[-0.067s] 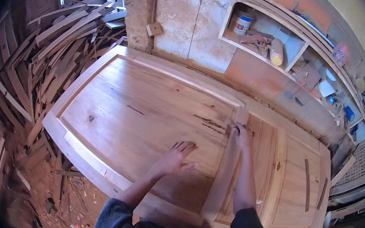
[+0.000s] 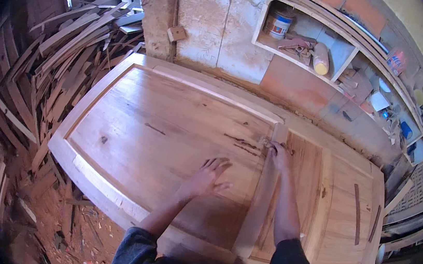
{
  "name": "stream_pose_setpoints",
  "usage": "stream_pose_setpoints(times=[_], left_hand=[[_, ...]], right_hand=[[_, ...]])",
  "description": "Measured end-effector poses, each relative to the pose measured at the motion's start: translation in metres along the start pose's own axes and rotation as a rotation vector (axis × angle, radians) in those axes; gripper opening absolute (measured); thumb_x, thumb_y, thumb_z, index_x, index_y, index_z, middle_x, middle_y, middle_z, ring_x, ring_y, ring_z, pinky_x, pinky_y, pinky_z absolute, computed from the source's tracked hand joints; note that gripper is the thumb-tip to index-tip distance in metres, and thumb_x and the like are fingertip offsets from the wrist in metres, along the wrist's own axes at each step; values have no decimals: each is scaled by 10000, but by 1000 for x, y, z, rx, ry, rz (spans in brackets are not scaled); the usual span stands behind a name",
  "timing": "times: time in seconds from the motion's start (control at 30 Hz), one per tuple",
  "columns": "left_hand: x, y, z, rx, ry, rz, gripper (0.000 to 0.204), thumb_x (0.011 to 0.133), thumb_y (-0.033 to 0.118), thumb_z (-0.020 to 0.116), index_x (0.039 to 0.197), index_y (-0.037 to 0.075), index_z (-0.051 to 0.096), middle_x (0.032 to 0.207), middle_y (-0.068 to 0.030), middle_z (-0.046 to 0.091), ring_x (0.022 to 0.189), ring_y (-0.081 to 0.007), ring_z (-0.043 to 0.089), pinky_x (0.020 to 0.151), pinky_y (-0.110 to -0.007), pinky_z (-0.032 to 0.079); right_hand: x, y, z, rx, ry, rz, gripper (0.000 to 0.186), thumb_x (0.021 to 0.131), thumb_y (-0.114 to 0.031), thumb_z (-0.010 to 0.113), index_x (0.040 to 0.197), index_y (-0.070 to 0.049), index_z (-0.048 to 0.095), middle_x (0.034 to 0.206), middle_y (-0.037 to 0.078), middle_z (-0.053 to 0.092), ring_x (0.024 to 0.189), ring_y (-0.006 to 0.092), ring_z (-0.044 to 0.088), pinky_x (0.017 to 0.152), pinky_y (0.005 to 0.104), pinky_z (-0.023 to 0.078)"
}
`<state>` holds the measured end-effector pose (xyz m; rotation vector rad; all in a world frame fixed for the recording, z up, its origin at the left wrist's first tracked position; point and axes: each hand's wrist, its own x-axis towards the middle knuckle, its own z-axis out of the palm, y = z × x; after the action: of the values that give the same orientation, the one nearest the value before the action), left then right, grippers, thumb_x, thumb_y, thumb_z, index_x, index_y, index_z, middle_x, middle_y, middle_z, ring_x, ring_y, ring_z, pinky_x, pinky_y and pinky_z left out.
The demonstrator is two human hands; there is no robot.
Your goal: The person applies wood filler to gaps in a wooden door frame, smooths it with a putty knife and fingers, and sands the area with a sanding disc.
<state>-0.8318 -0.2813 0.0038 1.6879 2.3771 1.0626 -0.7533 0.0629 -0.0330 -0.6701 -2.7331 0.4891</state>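
Observation:
A large wooden panelled door point(image 2: 167, 106) lies flat in front of me, with a wide panel on the left and narrower panels on the right. Over the wide panel my left hand point(image 2: 208, 176) is spread with thumb and fingers apart, holding nothing. My right hand point(image 2: 280, 156) is at the far end of the crosspiece, its fingers bent and pressed together at the panel's edge. A small pale, crumpled-looking patch point(image 2: 264, 141) shows by its fingertips; what they grip is too small to tell. Dark cracks point(image 2: 244, 145) run through the wood just left of that hand.
Scrap wood strips point(image 2: 68, 58) are heaped at the left. Beyond the door, a wall niche point(image 2: 345, 66) holds a paint can point(image 2: 278, 25), a bottle-like cylinder point(image 2: 320, 60) and clutter. Two dark strips, one a long thin strip point(image 2: 356, 214), lie on the door's right end.
My left hand has lifted or shifted slightly away from me, its fingers more curved. My right hand stays almost in place at the crosspiece.

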Motion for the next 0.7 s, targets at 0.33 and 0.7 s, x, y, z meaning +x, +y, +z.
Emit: stream_pose_setpoints(times=[0.33, 0.7], left_hand=[[153, -159, 63, 414, -149, -202, 1115, 844, 787, 470, 1499, -94, 271, 1605, -262, 177, 1505, -423, 107, 1174, -649, 51], [163, -164, 89, 336, -117, -56, 1163, 771, 832, 513, 1510, -39, 298, 1596, -223, 245, 1506, -359, 160, 1198, -616, 37]], right_hand=[[54, -2, -10, -63, -240, 11, 318, 960, -253, 591, 1268, -238, 668, 1177, 161, 654, 1139, 369, 604, 961, 474, 493], [92, -52, 27, 0, -308, -37, 308, 934, -197, 626, 1235, -149, 678, 1189, 182, 663, 1141, 379, 600, 981, 453, 484]])
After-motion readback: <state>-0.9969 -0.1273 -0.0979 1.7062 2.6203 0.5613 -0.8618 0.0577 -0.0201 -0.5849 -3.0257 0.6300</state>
